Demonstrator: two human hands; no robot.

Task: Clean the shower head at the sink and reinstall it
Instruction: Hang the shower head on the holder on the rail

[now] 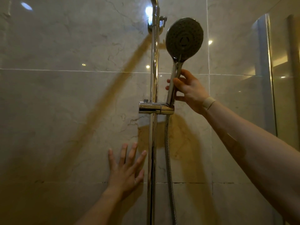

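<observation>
The shower head (184, 38) is round with a grey spray face and a chrome handle. Its handle sits in the chrome holder bracket (155, 108) clamped on the vertical chrome rail (153, 65). My right hand (188, 90) is wrapped around the handle just above the bracket. A ribbed metal hose (168, 151) hangs down from under the bracket. My left hand (126, 169) rests flat on the wall tiles left of the rail, fingers spread, holding nothing.
Beige marble wall tiles (65, 103) fill the view. A glass shower panel (266, 75) stands at the right edge. The rail's upper wall mount (159, 24) is near the top, where the pipe curves overhead.
</observation>
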